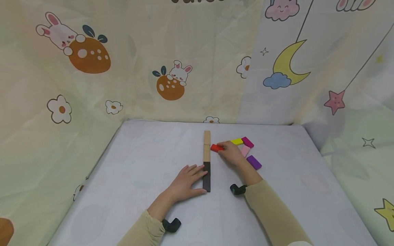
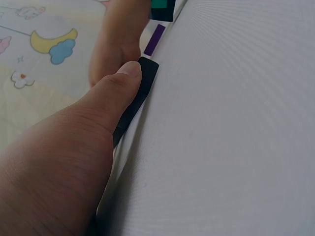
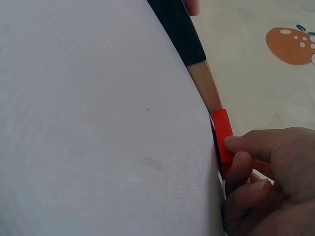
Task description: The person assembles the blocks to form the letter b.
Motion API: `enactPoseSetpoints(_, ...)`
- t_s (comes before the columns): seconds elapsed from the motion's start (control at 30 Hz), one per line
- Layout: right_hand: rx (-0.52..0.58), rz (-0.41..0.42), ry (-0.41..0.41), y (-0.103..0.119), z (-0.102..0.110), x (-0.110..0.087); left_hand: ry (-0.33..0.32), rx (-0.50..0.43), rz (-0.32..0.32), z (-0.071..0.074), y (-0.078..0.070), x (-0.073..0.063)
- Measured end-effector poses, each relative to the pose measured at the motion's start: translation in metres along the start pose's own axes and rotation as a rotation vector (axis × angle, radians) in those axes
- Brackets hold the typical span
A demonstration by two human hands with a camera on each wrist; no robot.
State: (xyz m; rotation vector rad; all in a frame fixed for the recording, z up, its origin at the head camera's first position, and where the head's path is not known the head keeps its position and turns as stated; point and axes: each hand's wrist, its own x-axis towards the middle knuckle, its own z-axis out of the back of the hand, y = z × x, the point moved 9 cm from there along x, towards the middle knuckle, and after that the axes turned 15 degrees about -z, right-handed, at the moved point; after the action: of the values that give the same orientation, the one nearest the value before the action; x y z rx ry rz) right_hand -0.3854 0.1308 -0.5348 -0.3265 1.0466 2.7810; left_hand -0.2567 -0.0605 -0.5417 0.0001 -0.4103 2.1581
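A straight row on the white table holds natural wood blocks [image 1: 207, 152] at its far part and black blocks [image 1: 207, 182] at its near part. My left hand [image 1: 185, 181] lies along the row's left side with fingers spread, its fingertips and thumb touching the black blocks. In the left wrist view the thumb rests against the black block's [image 2: 147, 76] end. My right hand [image 1: 233, 154] pinches a red block [image 1: 216, 148] between thumb and fingers, just right of the wood blocks. In the right wrist view the red block [image 3: 223, 132] shows beside the wood part.
Right of my right hand lie a yellow block [image 1: 237, 141], a magenta block [image 1: 247, 142], a pink block [image 1: 245, 150] and a purple block [image 1: 254, 162]. A printed cloth [image 1: 132, 68] hangs behind the white table [image 1: 138, 153]. Dark devices sit at both wrists.
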Motion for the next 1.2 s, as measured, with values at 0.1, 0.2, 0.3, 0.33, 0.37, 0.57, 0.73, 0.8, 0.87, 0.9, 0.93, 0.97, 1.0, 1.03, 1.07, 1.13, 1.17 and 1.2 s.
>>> enactPoseSetpoints(0.1, -0.002, 0.001, -0.007, -0.0005, -0.0003, -0.0003, -0.002, 0.0, 0.0, 0.0002, -0.0001, -0.0001)
enactPoseSetpoints(0.2, 0.0, 0.005, -0.005, 0.0001, -0.0003, -0.0016, -0.003, 0.002, 0.0, 0.0006, -0.0004, -0.0003)
enactPoseSetpoints(0.3, 0.002, 0.0, 0.0, 0.0005, -0.0007, -0.0025, -0.007, 0.004, -0.002, 0.001, -0.0005, -0.0003)
enactPoseSetpoints(0.33, 0.002, -0.003, 0.003, 0.0004, -0.0013, -0.0027, -0.008, 0.004, -0.003, 0.001, -0.0005, -0.0003)
enactPoseSetpoints(0.37, 0.002, -0.005, 0.005, 0.0004, -0.0017, -0.0027, -0.01, 0.005, -0.004, 0.0009, -0.0003, -0.0001)
enactPoseSetpoints(0.57, 0.005, 0.015, 0.003, 0.0007, -0.0032, -0.0033, -0.011, 0.006, -0.007, -0.0002, 0.0003, 0.0003)
enactPoseSetpoints(0.73, 0.016, 0.003, -0.001, -0.0017, -0.0042, -0.0046, -0.02, 0.008, -0.013, -0.0007, 0.0004, 0.0)
enactPoseSetpoints(0.8, 0.025, -0.006, -0.005, -0.002, -0.0038, -0.0054, -0.02, 0.014, -0.013, -0.0013, 0.0008, -0.0002)
enactPoseSetpoints(0.87, 0.032, -0.013, -0.006, -0.0019, -0.0033, -0.0064, -0.019, 0.02, -0.012, -0.002, 0.0013, -0.0003)
enactPoseSetpoints(0.9, 0.032, -0.013, -0.006, -0.0018, -0.0033, -0.0067, -0.02, 0.02, -0.012, -0.0022, 0.0014, -0.0002)
enactPoseSetpoints(0.93, 0.032, -0.013, -0.006, -0.0017, -0.0032, -0.0069, -0.021, 0.019, -0.013, -0.0023, 0.0015, -0.0002)
enactPoseSetpoints(0.97, 0.033, -0.014, -0.007, -0.0019, -0.0033, -0.007, -0.021, 0.018, -0.012, -0.0024, 0.0016, -0.0001)
enactPoseSetpoints(1.0, 0.032, -0.015, -0.006, -0.002, -0.0034, -0.007, -0.022, 0.017, -0.013, -0.0024, 0.0016, 0.0)
enactPoseSetpoints(1.03, 0.031, -0.015, -0.006, -0.0023, -0.0035, -0.0069, -0.023, 0.017, -0.012, -0.0023, 0.0016, 0.0001)
enactPoseSetpoints(1.07, 0.03, -0.015, -0.006, -0.0025, -0.0038, -0.0067, -0.023, 0.017, -0.012, -0.0023, 0.0017, 0.0002)
enactPoseSetpoints(1.13, 0.032, -0.018, -0.007, -0.0032, -0.004, -0.0061, -0.022, 0.017, -0.011, -0.0022, 0.0016, 0.0003)
enactPoseSetpoints(1.17, 0.032, -0.019, -0.006, -0.0034, -0.0042, -0.0059, -0.021, 0.017, -0.01, -0.0021, 0.0015, 0.0003)
enactPoseSetpoints(1.2, 0.033, -0.02, -0.004, -0.0034, -0.0044, -0.0059, -0.019, 0.016, -0.009, -0.0021, 0.0014, 0.0003)
